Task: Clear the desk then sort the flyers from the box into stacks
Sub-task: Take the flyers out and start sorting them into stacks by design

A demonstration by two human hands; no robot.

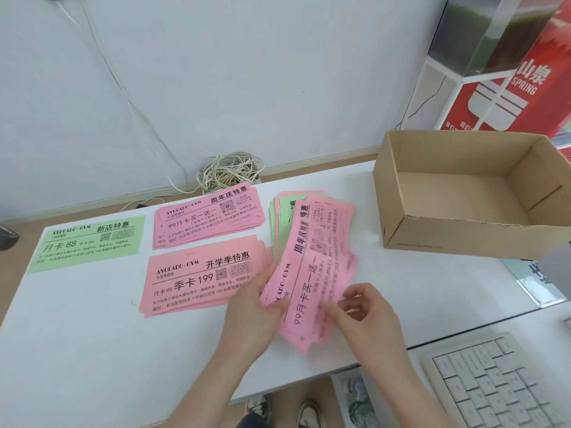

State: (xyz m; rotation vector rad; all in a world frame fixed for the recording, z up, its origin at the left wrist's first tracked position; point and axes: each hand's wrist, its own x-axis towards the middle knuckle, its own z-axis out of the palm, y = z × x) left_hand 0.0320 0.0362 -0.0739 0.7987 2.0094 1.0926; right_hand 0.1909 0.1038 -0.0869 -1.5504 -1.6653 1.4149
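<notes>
My left hand (256,307) grips a fanned bundle of pink and green flyers (312,261) by its near left edge, above the white desk (77,329). My right hand (361,307) pinches the top pink flyer at its near right side. Three sorted lots lie flat on the desk: a green flyer (89,242) at the left, a pink stack (207,217) behind the middle, and another pink stack (200,279) in front of it. The cardboard box (463,236) stands open at the right, with nothing visible inside.
A coil of white cable (228,173) lies at the wall behind the desk. A white keyboard (500,381) sits on a lower surface at the near right. A red printed carton (513,81) and a white frame stand behind the box.
</notes>
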